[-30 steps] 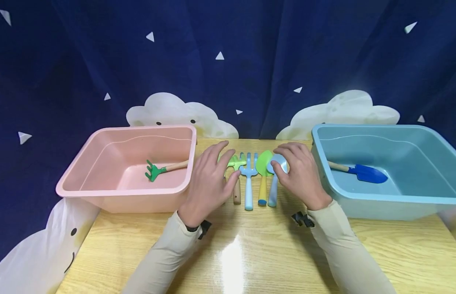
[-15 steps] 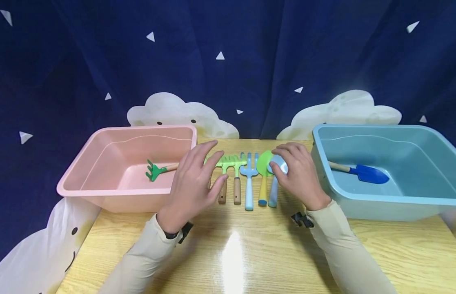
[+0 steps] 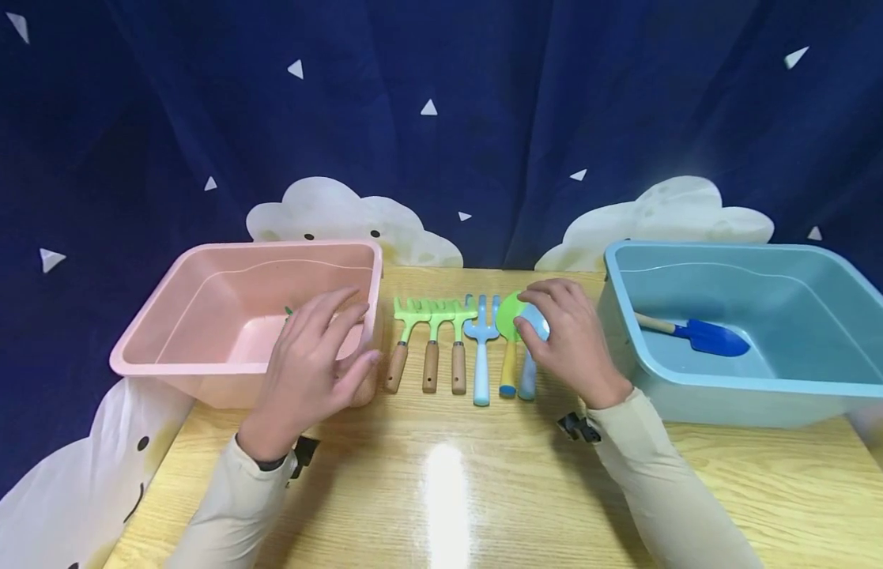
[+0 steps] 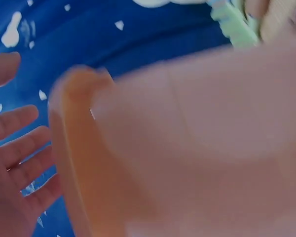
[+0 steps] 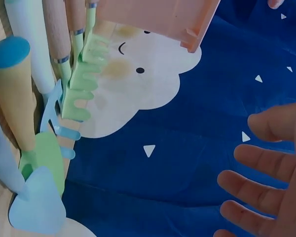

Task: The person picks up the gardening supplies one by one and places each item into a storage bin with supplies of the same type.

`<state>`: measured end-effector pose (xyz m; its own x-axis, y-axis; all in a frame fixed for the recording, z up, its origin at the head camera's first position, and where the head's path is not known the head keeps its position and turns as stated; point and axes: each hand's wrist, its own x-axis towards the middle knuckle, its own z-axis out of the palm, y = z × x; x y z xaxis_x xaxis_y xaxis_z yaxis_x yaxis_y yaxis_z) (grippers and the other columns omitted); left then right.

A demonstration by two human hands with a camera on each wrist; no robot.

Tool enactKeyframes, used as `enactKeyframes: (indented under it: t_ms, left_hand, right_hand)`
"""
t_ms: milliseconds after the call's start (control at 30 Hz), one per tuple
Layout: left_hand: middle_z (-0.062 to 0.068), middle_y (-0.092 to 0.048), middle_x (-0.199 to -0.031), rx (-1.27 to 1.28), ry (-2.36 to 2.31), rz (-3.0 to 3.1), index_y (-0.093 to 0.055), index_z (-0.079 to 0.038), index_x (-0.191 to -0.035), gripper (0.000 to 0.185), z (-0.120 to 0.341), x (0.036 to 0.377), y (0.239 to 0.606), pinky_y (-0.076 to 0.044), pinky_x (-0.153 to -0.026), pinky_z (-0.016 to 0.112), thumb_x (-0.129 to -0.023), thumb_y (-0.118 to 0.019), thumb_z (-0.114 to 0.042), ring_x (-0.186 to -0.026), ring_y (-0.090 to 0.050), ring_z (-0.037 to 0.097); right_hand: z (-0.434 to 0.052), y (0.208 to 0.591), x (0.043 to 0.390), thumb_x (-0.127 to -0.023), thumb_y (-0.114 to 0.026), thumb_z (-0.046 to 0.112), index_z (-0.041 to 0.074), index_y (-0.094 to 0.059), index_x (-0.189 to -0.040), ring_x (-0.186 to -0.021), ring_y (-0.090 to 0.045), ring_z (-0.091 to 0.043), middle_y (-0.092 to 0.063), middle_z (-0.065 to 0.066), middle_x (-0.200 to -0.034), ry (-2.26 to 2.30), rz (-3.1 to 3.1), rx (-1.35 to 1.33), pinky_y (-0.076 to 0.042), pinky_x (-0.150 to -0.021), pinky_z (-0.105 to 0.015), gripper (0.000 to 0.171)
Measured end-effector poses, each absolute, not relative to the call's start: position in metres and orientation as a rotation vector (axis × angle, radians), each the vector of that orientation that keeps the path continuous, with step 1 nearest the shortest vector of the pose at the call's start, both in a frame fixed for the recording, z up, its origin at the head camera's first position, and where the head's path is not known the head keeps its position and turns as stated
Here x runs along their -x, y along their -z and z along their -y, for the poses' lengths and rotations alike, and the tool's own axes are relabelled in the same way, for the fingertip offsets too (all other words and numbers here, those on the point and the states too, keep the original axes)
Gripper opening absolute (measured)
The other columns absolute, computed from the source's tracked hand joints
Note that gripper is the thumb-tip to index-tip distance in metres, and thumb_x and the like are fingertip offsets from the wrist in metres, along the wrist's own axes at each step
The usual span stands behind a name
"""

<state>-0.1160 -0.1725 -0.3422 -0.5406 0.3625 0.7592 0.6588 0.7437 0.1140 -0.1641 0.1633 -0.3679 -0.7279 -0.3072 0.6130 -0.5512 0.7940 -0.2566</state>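
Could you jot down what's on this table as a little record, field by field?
Left hand: left hand open, fingers spread in front of the pink tub
Right hand: right hand open, fingers resting over the light blue shovel
Row on table: three green rakes with wooden handles, blue fork, green shovel, light blue shovel, side by side
Blue tub: blue tub holds a dark blue shovel
Surface: wooden table
Background: dark blue curtain

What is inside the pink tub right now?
Inside the pink tub only a green tip shows beside the left hand, which covers whatever it belongs to. The remaining visible floor looks bare.
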Motion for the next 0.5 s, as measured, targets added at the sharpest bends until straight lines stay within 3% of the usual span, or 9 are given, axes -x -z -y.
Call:
enactKeyframes:
  t_ms: [167, 500]
  left_hand:
    - [0.019, -0.061, -0.133, 0.687, 0.506, 2.166, -0.065, -0.002, -0.122, 0.05, 0.194, 0.111, 0.351, -0.042, -0.095, 0.053, -0.088, -0.06, -0.039, -0.119, -0.057, 0.039]
    - [0.021, -0.065, -0.125, 0.56, 0.485, 2.139, -0.066, 0.001, -0.12, 0.056, 0.234, 0.098, 0.361, -0.04, -0.092, 0.056, -0.09, -0.058, -0.047, -0.114, -0.058, 0.042]
  right_hand:
    - [-0.157, 0.371, 0.163, -0.086, -0.072, 0.02, 0.004, -0.07, -0.111, -0.115, -0.056, -0.035, -0.066, -0.015, -0.118, -0.583, 2.427, -0.66, -0.044, -0.095, -0.053, 0.03]
    - [-0.134, 0.371, 0.158, -0.086, -0.073, 0.019, 0.003, -0.07, -0.113, -0.116, -0.057, -0.035, -0.067, -0.015, -0.119, -0.701, 2.392, -0.713, -0.044, -0.099, -0.05, 0.031]
